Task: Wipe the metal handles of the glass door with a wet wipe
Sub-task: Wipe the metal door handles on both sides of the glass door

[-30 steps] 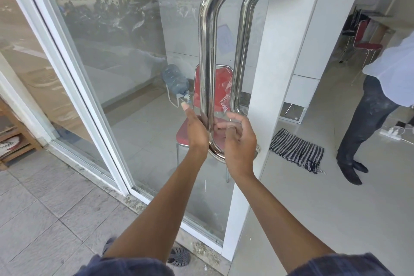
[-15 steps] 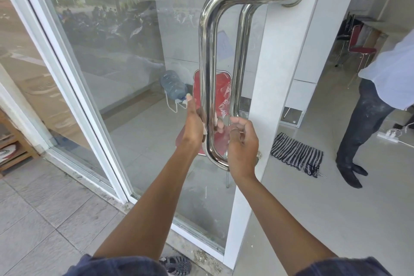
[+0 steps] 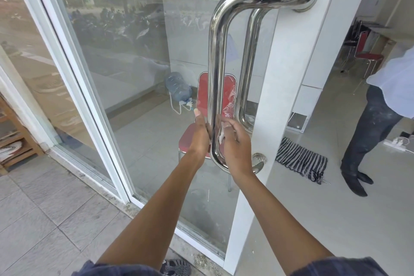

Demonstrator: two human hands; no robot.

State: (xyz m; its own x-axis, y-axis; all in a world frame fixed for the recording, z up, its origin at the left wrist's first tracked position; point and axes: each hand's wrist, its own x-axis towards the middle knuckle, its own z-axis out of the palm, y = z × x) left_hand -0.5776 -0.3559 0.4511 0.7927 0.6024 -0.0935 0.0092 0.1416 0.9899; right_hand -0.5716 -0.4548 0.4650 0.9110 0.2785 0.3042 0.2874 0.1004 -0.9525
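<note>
Mid-wipe near the frame's centre: right hand (image 3: 235,143) fingers pinch the wet wipe (image 3: 221,135) against the front handle (image 3: 216,74); left hand (image 3: 201,134), fingers straight, steadies it. Next probably working upward.

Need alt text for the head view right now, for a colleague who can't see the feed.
Two bare hands work the lower part of a steel door handle: the left hand rests on its left side, the right hand holds a white wipe against it. Through the glass door a red chair shows; a person stands at right.
</note>
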